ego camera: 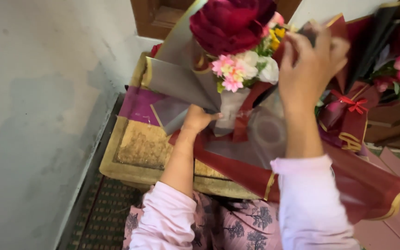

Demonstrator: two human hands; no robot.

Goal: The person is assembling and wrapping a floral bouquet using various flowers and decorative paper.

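My left hand [198, 119] grips the stem of a flower bouquet [237, 51] low down, where the grey wrapping sheet [181, 78] gathers. The bouquet has a big dark red bloom on top, with small pink, white and yellow flowers under it. My right hand [310, 69] is raised at the bouquet's right side, fingers closed on the upper edge of the dark red, gold-edged wrapping sheet [371, 185]. That red sheet drapes down over my lap to the right.
A worn gold and purple cushion or low table [137, 148] lies under the bouquet. A second wrapped bouquet with a red bow [353, 104] stands at the right. A pale wall fills the left, a wooden door [156, 18] is behind, and a patterned mat [103, 213] covers the floor.
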